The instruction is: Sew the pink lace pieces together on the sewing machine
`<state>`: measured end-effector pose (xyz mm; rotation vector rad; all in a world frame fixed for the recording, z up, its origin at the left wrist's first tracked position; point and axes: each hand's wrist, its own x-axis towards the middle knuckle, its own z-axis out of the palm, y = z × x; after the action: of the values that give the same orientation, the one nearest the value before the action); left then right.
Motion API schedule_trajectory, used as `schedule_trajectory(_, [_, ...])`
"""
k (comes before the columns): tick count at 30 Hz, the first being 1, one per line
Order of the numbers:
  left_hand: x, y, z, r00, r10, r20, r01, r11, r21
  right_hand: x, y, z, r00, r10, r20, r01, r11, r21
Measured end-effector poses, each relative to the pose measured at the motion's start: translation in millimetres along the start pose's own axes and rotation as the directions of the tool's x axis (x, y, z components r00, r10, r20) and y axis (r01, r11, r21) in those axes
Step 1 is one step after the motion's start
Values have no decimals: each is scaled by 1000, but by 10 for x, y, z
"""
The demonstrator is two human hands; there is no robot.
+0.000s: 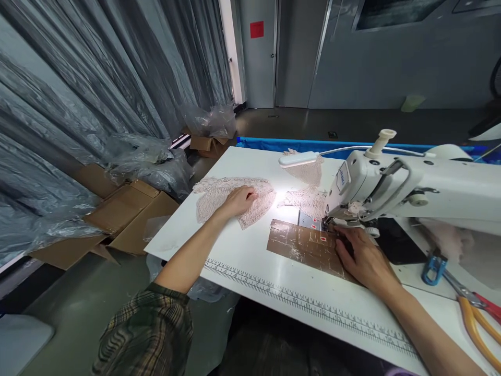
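My left hand [239,201] rests with curled fingers on a pale pink lace piece [211,202] spread over the left of the white table; the fingertips are partly hidden. My right hand [362,256] reaches to the presser foot [325,223] of a white sewing machine [364,183], thumb and forefinger apart, over a brown taped sheet [301,244]. Another lace piece [307,201] lies just left of the needle area, by the metal plate [305,219]. Behind it, a third lace piece [305,172] lies partly under a white lamp [299,159], whose light falls between the pieces.
Blue-handled thread snips [433,269] and orange-handled scissors [469,313] lie at the right. A printed ruler [289,297] runs along the front edge of the table [235,250]. Cardboard boxes [129,211] and clear plastic [146,156] stand on the floor at left.
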<state>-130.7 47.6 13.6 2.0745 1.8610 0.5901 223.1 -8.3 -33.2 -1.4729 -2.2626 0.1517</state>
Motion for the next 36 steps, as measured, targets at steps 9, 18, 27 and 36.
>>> schedule_trajectory(9, [-78,238,29,990,67,-122,-79,992,-95,1,97,17,1000,-15,2,15,1000,24])
schedule_trajectory(18, [-672,1196,326,902,354,246,-23,610,-792,-16,-219,-333,935,-295,197,169,858,485])
schedule_trajectory(27, [-880,1619,350,940,237,247,79,550,-831,-159,-487,-491,794,-425,435,-227,456,860])
schedule_trajectory(36, [-1004,1345,5,995,99,-26,-67,441,-895,-417,-469,-599,685,-474,554,-487,268,831])
